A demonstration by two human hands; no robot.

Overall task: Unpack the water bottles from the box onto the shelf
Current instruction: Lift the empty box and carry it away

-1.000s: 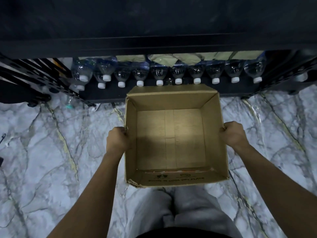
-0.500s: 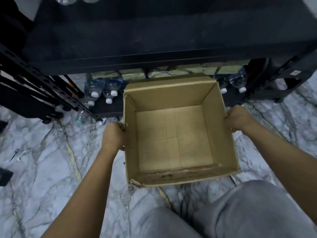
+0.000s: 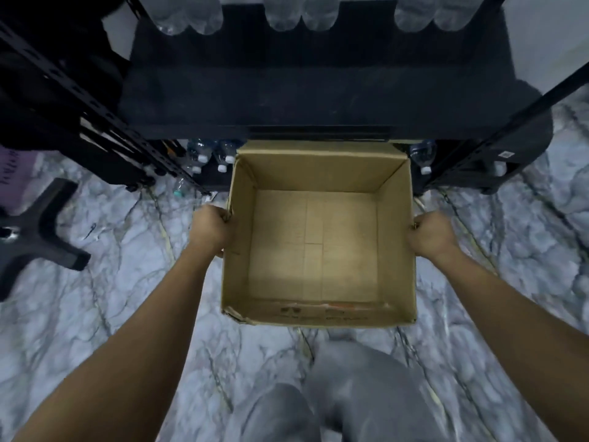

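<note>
An open cardboard box (image 3: pixel 318 173) with nothing inside hangs above the marble floor, in front of a black metal shelf (image 3: pixel 318 100). My left hand (image 3: pixel 212 228) grips the box's left wall at the rim. My right hand (image 3: pixel 430 236) grips its right wall. Water bottles with white caps (image 3: pixel 210 154) lie on the lowest shelf level, partly hidden behind the box; one more bottle (image 3: pixel 422 154) shows to its right. Bottle bottoms (image 3: pixel 301 12) stand in a row on an upper level at the top edge.
A black chair base (image 3: pixel 41 231) sits on the marble floor (image 3: pixel 111 298) at the left. Slotted shelf uprights (image 3: pixel 105 122) angle out on both sides. My grey-trousered legs (image 3: pixel 334 393) are below the box.
The box has risen with both hands still gripping it. The view has climbed, so the upper shelf's bottles show and most lower bottles are hidden. The chair base has come into view.
</note>
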